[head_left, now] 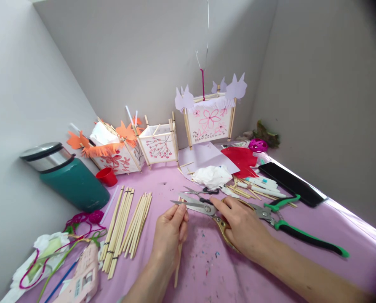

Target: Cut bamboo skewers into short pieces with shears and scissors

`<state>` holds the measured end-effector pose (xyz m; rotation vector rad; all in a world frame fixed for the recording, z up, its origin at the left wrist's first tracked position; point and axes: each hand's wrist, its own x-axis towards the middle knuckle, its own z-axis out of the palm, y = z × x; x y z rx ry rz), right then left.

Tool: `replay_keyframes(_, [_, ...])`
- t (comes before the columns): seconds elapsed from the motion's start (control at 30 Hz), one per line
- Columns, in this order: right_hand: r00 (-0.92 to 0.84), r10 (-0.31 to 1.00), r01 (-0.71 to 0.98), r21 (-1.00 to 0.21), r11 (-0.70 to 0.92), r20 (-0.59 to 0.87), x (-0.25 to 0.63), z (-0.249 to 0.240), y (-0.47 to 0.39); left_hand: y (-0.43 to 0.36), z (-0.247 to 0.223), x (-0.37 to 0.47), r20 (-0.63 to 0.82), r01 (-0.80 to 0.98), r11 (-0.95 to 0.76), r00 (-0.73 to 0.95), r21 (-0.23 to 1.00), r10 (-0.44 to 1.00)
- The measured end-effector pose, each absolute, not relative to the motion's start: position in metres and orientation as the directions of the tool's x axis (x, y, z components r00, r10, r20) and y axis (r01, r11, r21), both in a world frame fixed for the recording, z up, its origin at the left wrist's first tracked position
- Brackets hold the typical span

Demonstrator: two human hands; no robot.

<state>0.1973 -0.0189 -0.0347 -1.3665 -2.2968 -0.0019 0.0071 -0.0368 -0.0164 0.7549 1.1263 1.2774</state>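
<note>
Between the thumb and fingers of my left hand point(168, 235) is a thin wooden stick point(177, 273); its lower end sticks out below the palm, and its top shows just above the fingertips. My right hand point(243, 229) is wrapped round the gold handles of a pair of large scissors point(210, 209). The scissor blades are parted and point left, close to the stick's top end; whether they touch it I cannot tell. Just beyond the blades lie small black-handled scissors point(203, 191). Pliers with green and black handles point(304, 239) rest right of my right hand.
Bundled sticks point(120, 229) and loose sticks point(139, 225) lie left of my hands. A pink glue gun point(83, 275) and a teal bottle point(76, 183) are further left. Paper lanterns point(159, 148) stand behind; a flowered lantern point(210, 122) hangs from wire. Markers point(263, 187) and a phone point(290, 183) lie right.
</note>
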Motion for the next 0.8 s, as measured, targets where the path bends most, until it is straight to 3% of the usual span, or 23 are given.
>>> replay_keyframes(0.43, [-0.403, 0.846, 0.805, -0.304, 0.509, 0.349, 0.2036, -0.0288, -0.0182, -0.0372, -0.0168, 0.0061, -0.185, -0.303, 0.158, -0.062, 0.94, 0.981])
replay_keyframes(0.8, [-0.452, 0.82, 0.815, -0.211, 0.539, 0.351, 0.2066, -0.0272, -0.0148, -0.0375, -0.018, 0.0038, -0.185, -0.29, 0.178, 0.004, 0.94, 0.983])
